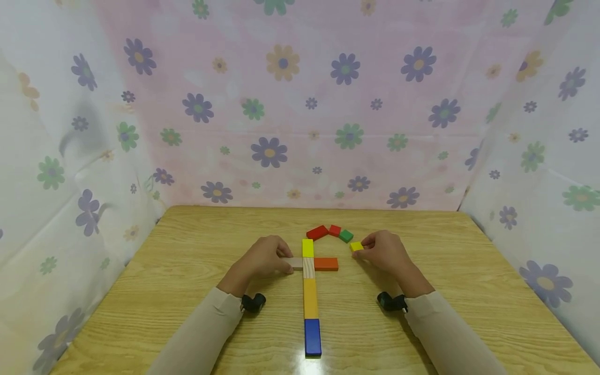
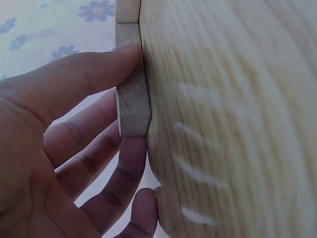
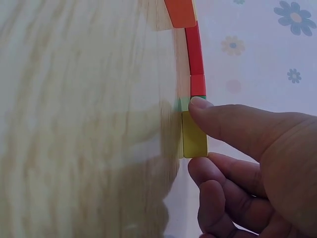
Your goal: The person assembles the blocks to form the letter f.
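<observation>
My left hand (image 1: 266,256) grips a plain wooden block (image 1: 296,264) between thumb and fingers. That block lies flat on the table, its inner end against a striped pale block (image 1: 308,268) in a vertical row. On the right, my right hand (image 1: 386,253) pinches a small yellow block (image 1: 357,247) between thumb and fingers. In the right wrist view this yellow block (image 3: 195,135) stands near the green one, partly hidden by the thumb. A green block (image 1: 346,236), a small red block (image 1: 335,230) and a longer red block (image 1: 317,232) form a curve at the top.
The vertical row also holds a yellow block (image 1: 307,248), an orange-yellow block (image 1: 311,298) and a blue block (image 1: 312,337). An orange block (image 1: 326,264) extends from its right side. A flowered cloth (image 1: 319,120) hangs behind the wooden table (image 1: 178,245).
</observation>
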`<state>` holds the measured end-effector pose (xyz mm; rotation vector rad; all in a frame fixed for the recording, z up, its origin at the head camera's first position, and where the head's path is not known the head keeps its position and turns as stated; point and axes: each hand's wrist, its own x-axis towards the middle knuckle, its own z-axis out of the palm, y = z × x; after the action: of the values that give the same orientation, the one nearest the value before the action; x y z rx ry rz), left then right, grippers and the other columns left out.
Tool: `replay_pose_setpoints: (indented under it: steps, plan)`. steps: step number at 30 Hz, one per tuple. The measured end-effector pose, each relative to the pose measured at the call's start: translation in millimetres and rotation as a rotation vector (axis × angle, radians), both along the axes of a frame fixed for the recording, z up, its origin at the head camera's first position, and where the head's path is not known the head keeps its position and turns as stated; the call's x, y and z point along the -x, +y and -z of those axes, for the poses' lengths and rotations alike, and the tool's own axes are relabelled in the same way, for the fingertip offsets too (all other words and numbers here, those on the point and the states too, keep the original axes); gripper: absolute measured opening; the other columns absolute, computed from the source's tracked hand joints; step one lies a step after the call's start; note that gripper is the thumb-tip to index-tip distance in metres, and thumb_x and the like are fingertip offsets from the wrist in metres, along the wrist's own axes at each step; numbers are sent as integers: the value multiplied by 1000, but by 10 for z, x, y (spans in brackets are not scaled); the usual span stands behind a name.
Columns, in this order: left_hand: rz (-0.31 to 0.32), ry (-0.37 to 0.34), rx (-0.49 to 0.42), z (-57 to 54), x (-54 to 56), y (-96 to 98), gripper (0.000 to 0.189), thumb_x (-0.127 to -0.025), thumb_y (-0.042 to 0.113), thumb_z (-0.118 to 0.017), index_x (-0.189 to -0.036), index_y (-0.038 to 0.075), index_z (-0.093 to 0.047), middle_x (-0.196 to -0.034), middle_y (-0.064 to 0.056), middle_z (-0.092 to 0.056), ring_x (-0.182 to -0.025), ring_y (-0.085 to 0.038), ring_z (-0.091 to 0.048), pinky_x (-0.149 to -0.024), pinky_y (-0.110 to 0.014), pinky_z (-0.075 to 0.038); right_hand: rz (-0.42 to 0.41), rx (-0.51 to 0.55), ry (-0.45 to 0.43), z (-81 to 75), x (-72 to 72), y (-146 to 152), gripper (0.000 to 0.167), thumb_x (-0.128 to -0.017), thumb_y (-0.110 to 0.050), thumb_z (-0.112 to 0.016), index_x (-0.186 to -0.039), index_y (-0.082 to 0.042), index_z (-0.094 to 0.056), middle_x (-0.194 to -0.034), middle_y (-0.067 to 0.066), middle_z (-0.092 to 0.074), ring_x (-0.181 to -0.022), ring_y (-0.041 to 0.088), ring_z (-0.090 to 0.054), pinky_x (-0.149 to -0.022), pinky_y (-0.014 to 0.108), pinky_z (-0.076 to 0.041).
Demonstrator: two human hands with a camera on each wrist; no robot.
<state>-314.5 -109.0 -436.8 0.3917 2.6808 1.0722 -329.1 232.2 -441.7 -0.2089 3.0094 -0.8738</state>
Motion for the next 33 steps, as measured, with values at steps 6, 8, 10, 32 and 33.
replay_pose_setpoints:
  steps: [6,8,10,32,33]
  plan:
    - [-4,0,7,-12,-2,5,22,-77,17,-92,-95,17,-79,-103,3,-70,-91,-18,-60,-82,-36,-53,-4,7,3,4,-1,-14,46,-85,-39,-85,-114,-5,-78,-106,8,-76,-92,22,-69,-78,42,-58]
    - [-3,-5,6,-11,-6,-1,22,-77,17,-92,-94,18,-78,-101,3,-71,-90,-19,-60,-81,-35,-52,-4,17,0,10,-1,-22,45,-85,-39,-85,-114,-4,-78,-106,8,-76,-92,22,-69,-78,42,-58]
    - [-1,-8,4,-6,-11,-7,21,-78,17,-92,-93,18,-78,-101,4,-70,-90,-19,-60,-79,-34,-52,-5,26,-4,17,-3,-32,45,-85,-38,-85,-113,-4,-78,-106,8,-76,-92,22,-69,-78,42,-58]
    - [19,1,-13,12,37,-7,23,-76,17,-93,-94,18,-78,-100,3,-70,-90,-19,-60,-79,-34,-52,3,23,-6,3,6,-38,46,-86,-39,-84,-116,-4,-76,-102,5,-75,-90,20,-68,-78,41,-57]
    - [19,1,-13,13,38,-9,23,-76,17,-93,-94,18,-78,-100,3,-71,-90,-19,-60,-79,-34,-52,3,25,-7,2,7,-39,46,-86,-38,-84,-116,-4,-76,-102,5,-75,-89,20,-68,-77,41,-57]
